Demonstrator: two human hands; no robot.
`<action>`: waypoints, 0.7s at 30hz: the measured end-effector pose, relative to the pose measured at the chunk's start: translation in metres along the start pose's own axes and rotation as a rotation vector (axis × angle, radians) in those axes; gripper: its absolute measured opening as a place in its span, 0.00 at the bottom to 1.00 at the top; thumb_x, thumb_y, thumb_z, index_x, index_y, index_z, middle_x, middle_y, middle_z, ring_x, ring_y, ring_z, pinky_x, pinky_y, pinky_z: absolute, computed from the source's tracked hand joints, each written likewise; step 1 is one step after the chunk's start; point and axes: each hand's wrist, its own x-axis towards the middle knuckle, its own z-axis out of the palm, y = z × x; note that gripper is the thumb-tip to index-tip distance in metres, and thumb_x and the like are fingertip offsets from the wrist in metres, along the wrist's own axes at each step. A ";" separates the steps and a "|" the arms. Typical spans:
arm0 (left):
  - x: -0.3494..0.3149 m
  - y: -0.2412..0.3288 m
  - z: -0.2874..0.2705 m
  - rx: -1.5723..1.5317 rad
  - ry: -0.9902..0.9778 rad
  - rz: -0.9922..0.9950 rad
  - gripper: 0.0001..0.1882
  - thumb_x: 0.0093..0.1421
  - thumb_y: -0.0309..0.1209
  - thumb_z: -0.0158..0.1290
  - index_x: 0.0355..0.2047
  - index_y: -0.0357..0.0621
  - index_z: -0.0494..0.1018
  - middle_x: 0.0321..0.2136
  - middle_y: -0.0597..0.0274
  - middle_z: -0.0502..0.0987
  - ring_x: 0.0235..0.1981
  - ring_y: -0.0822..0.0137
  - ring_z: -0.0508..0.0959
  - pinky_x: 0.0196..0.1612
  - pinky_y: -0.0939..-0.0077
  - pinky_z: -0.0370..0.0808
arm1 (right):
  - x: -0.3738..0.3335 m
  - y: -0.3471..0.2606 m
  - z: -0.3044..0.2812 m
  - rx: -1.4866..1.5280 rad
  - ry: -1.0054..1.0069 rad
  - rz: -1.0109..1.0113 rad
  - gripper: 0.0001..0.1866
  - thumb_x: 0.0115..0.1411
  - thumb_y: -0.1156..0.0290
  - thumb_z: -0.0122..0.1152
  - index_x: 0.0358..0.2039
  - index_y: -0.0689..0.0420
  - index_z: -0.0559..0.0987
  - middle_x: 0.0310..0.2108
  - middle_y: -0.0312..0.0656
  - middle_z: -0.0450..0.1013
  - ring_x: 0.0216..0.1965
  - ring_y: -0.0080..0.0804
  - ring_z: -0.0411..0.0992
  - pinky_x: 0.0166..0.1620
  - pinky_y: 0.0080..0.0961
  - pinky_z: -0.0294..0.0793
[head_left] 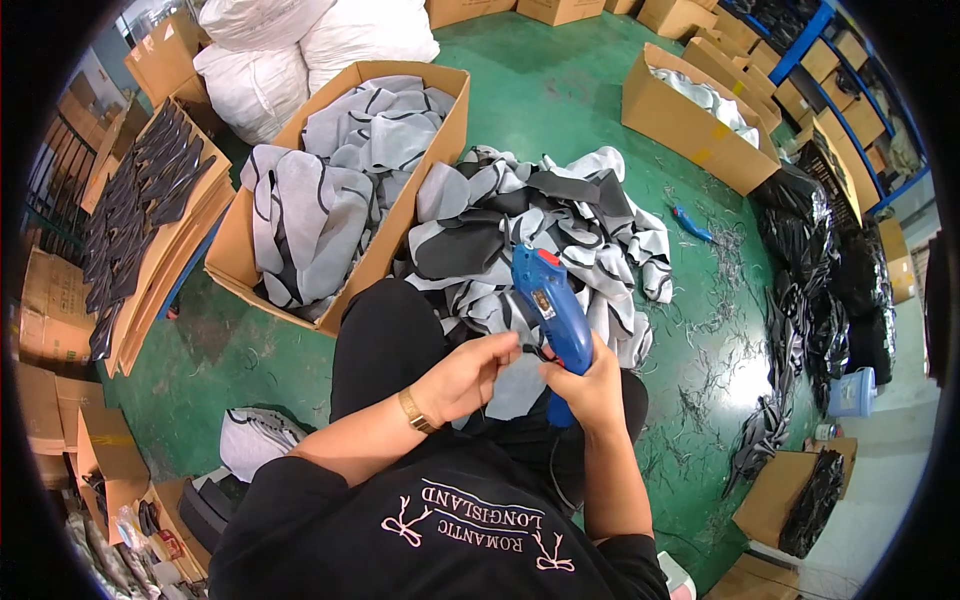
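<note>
My right hand (590, 385) is wrapped round the blue handle of a pair of electric scissors (560, 315) with a red button on top. The tool's head points away from me, over the pile. My left hand (475, 375), a watch on its wrist, is closed just left of the tool. A short black strip (533, 351) runs from its fingertips toward my right hand. Below the hands a light grey fabric piece (517, 388) lies on my lap. Right in front of my knees is a heap of grey fabric pieces with black edging (560, 215).
A long open carton (455, 130) of similar pieces stands left of the heap. Another carton (700, 145) is at the far right. A second blue tool (692, 225) and scattered dark trimmings (700, 340) lie on the green floor. Black plastic bags (800, 230) line the right side.
</note>
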 end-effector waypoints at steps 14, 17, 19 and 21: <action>0.017 0.035 0.005 -0.024 0.014 0.185 0.13 0.60 0.31 0.55 0.45 0.44 0.72 0.37 0.65 0.79 0.37 0.67 0.80 0.38 0.70 0.80 | -0.013 0.006 -0.021 0.151 0.062 0.116 0.18 0.42 0.77 0.66 0.37 0.63 0.76 0.30 0.35 0.74 0.31 0.20 0.71 0.38 0.18 0.69; 0.016 0.039 0.014 0.096 0.093 0.389 0.10 0.61 0.30 0.54 0.42 0.44 0.73 0.37 0.65 0.78 0.38 0.70 0.79 0.38 0.72 0.80 | -0.027 0.021 -0.038 0.282 0.060 0.149 0.19 0.45 0.75 0.68 0.38 0.64 0.75 0.28 0.37 0.73 0.28 0.23 0.71 0.34 0.20 0.72; 0.019 0.036 0.013 0.116 0.117 0.424 0.10 0.61 0.29 0.55 0.42 0.44 0.73 0.37 0.66 0.77 0.38 0.71 0.79 0.39 0.72 0.79 | -0.041 0.021 -0.043 0.363 -0.002 0.194 0.19 0.45 0.75 0.68 0.38 0.65 0.74 0.27 0.38 0.72 0.26 0.26 0.72 0.32 0.23 0.73; 0.020 0.033 0.014 0.138 0.137 0.453 0.10 0.60 0.28 0.55 0.42 0.44 0.72 0.38 0.67 0.77 0.38 0.72 0.78 0.39 0.72 0.79 | -0.053 0.023 -0.044 0.343 -0.059 0.249 0.19 0.44 0.76 0.68 0.38 0.66 0.74 0.26 0.39 0.72 0.24 0.28 0.72 0.30 0.24 0.74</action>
